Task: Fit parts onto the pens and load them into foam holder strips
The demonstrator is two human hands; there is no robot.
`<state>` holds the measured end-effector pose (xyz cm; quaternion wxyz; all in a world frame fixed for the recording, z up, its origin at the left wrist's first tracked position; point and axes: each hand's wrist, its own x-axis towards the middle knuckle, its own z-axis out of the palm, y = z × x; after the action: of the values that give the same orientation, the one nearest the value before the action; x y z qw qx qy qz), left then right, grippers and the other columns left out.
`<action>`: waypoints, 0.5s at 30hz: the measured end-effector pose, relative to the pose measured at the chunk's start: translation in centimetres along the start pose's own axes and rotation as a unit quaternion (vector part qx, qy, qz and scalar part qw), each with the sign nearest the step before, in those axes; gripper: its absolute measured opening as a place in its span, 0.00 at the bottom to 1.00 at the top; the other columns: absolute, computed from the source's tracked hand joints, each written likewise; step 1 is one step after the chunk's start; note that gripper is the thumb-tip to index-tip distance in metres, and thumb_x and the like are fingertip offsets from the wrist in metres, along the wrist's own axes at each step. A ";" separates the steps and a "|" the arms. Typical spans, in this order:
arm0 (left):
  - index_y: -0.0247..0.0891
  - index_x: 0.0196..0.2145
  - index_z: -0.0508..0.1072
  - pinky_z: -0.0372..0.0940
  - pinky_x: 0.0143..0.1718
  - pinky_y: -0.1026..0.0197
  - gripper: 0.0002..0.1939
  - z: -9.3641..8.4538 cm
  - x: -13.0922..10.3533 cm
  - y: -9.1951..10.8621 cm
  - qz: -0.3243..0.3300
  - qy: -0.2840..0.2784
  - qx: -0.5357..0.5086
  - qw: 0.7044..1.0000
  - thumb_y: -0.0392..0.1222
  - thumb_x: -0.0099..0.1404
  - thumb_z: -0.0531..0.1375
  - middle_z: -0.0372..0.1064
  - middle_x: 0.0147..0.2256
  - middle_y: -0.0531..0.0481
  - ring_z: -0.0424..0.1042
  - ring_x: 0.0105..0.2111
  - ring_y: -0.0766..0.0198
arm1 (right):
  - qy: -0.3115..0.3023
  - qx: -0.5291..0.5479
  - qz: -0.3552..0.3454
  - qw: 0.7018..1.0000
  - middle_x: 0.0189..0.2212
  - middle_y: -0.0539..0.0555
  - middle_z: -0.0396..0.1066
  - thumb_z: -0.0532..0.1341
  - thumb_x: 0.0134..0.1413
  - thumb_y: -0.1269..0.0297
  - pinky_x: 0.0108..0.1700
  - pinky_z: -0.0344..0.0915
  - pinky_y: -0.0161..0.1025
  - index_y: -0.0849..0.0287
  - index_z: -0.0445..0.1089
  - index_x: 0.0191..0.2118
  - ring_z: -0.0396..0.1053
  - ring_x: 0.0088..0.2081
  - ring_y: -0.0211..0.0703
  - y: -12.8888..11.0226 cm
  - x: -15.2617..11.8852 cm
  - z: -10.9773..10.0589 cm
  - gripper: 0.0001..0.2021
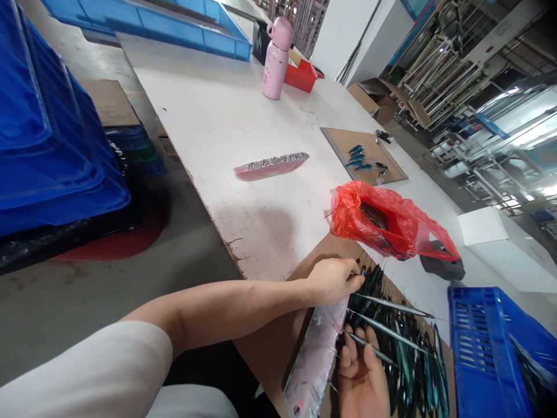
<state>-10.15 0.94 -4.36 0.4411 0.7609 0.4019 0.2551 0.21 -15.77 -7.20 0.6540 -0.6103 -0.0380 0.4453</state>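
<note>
There are two pink strips [313, 360], two brown boards [270, 337], one pink bottle [275, 67] and one red bag [404, 226].

Lighting is bright and diffuse over the desk [209, 116]. A soft shadow [270, 229] lies beyond the left fingers [355, 283]. Glare washes out the background [533, 122] far right of them. Distant racks [437, 69] appear soft; wide-angle stretch skews the blue crates [47, 128] well left.

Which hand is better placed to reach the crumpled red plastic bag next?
Probably the left hand: it is nearer the bag, while the right hand is lower and appears to hold a slim grey pointed piece.
</note>
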 end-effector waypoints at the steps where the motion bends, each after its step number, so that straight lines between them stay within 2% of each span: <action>1: 0.42 0.35 0.70 0.61 0.37 0.64 0.13 0.0 0.0 0.0 0.002 -0.003 0.000 1.000 0.48 0.61 0.50 0.72 0.33 0.53 0.69 0.33 0.63 | -0.003 -0.003 0.003 1.000 0.41 0.51 0.71 0.66 0.43 0.60 0.34 0.70 0.34 0.51 0.67 0.45 0.69 0.43 0.44 -0.1 -0.1 0.2 0.20; 5: 0.41 0.35 0.70 0.61 0.38 0.63 0.13 -0.8 0.1 0.1 0.028 -0.041 -0.003 0.999 0.49 0.60 0.51 0.71 0.35 0.52 0.69 0.36 0.62 | 0.012 0.007 0.022 1.000 0.39 0.51 0.72 0.67 0.40 0.60 0.36 0.70 0.34 0.54 0.68 0.43 0.69 0.42 0.44 -0.5 -0.6 1.1 0.20; 9: 0.40 0.38 0.70 0.62 0.39 0.62 0.14 -1.9 -0.1 0.2 0.051 -0.079 0.006 0.996 0.50 0.59 0.53 0.69 0.34 0.50 0.68 0.37 0.60 | 0.032 0.003 0.025 0.999 0.41 0.52 0.71 0.66 0.41 0.61 0.39 0.69 0.35 0.56 0.68 0.43 0.68 0.43 0.43 -0.7 -0.9 1.7 0.20; 15: 0.40 0.40 0.69 0.62 0.41 0.61 0.14 -2.0 -0.4 0.1 0.079 -0.047 0.001 0.996 0.49 0.59 0.53 0.68 0.36 0.50 0.68 0.38 0.61 | 0.051 0.021 0.045 0.997 0.41 0.51 0.71 0.66 0.41 0.62 0.37 0.69 0.31 0.55 0.68 0.45 0.69 0.42 0.41 -0.8 -1.0 2.1 0.21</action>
<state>-11.80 1.48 -3.32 0.4370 0.8018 0.3196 0.2529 -1.21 -14.73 -5.53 0.6469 -0.6193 0.0324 0.4437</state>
